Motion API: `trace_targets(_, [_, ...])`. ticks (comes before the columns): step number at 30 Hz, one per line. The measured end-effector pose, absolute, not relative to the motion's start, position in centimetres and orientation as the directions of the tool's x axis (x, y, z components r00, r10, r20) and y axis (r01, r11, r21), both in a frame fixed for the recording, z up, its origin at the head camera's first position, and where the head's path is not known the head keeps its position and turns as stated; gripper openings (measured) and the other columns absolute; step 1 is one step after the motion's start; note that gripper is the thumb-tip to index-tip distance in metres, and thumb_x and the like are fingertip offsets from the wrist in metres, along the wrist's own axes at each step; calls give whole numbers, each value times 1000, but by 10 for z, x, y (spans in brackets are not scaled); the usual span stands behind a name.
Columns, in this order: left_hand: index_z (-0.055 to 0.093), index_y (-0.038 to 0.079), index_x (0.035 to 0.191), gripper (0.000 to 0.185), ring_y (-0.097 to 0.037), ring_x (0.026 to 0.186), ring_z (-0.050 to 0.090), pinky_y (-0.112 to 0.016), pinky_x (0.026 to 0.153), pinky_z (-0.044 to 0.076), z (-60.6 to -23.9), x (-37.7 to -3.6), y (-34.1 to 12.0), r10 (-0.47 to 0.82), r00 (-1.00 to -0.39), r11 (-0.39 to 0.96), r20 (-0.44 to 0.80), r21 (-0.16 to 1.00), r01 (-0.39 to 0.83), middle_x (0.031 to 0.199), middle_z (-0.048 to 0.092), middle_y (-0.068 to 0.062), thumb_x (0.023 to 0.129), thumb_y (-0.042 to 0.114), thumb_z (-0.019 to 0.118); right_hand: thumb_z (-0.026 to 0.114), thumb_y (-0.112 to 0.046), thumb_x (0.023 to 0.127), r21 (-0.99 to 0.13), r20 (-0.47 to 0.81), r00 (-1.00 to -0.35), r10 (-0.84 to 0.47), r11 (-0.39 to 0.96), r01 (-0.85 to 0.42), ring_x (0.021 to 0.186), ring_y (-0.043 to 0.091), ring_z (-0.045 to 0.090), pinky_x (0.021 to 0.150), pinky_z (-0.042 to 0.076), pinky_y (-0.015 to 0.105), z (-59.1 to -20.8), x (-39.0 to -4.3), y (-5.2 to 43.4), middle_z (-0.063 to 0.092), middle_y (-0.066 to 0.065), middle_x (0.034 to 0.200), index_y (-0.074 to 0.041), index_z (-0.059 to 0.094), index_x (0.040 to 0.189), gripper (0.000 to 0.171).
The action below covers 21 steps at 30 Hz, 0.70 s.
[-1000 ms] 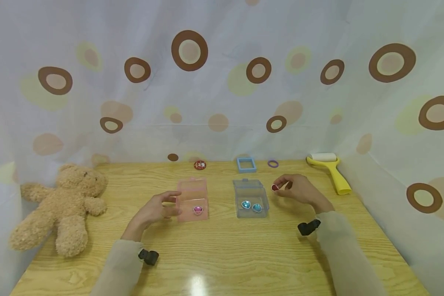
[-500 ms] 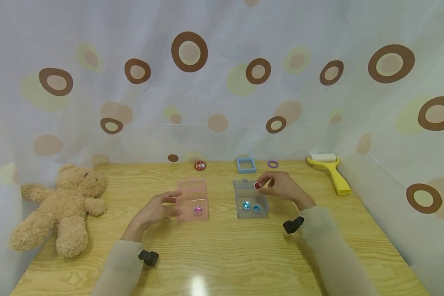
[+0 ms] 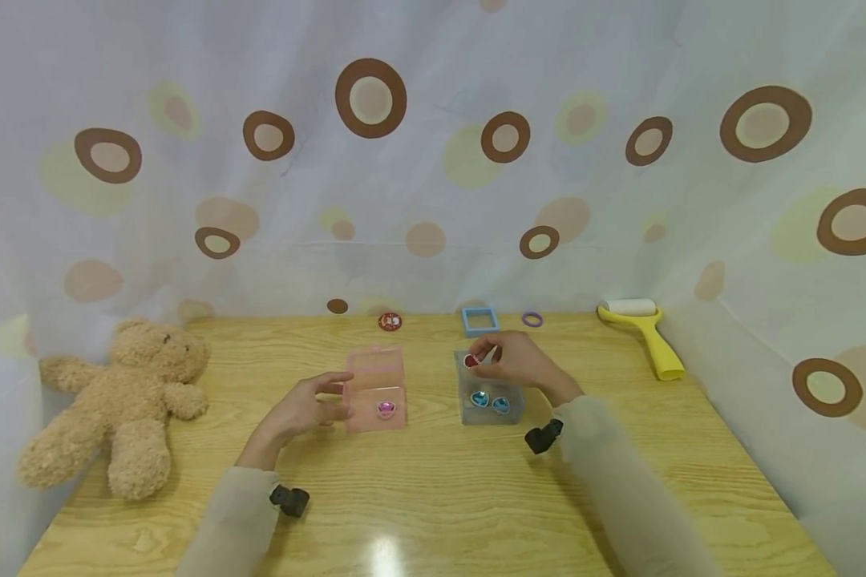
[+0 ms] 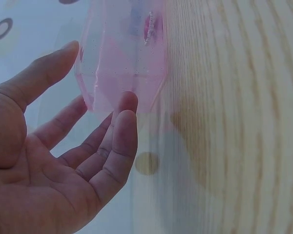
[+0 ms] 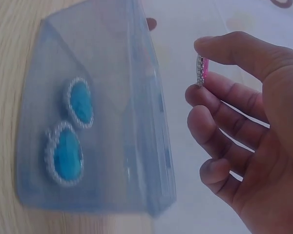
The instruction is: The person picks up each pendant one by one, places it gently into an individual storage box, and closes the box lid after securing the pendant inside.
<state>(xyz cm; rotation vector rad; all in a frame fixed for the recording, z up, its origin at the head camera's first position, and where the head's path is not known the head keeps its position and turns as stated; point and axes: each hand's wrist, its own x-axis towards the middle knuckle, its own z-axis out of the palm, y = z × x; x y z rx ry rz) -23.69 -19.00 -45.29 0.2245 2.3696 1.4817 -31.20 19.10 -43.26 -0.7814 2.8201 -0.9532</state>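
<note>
- Leftward since a second ago, the right hand [image 3: 520, 365] has carried the red gem [image 3: 471, 361] from the table right of the blue box [image 3: 487, 401] to a spot above that box's far left corner.
- Thumb and forefinger of that hand pinch the gem by its edges; the right wrist view shows it edge-on, pink-red with a beaded rim [image 5: 202, 71], with the other fingers loosely curled below it.
- Two blue gems [image 3: 490, 401] lie side by side inside the clear blue box, near its front wall.
- The left hand [image 3: 299, 413] has kept its place, with relaxed, spread fingers just beside the left edge of the pink box [image 3: 375, 389]; the left wrist view shows the fingertips [image 4: 127, 105] close to the box's wall, but whether they touch it cannot be told.
- One pink gem [image 3: 386, 409] sits in the pink box, near the front right.
- Both boxes stand apart on the wooden table [image 3: 433, 497].
</note>
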Motion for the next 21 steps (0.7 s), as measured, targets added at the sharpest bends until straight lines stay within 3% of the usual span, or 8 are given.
trace_targets(21, [40, 8, 152, 62, -30, 112, 65, -46, 87, 59, -452, -236, -188, 297, -934, 483, -196, 875, -30, 147, 44, -28, 95, 10, 66, 77, -28, 87, -579, 47, -835, -548, 666, -470, 81, 10, 59, 74, 51, 26, -424, -297, 120, 69, -9, 99, -24, 71, 108, 22])
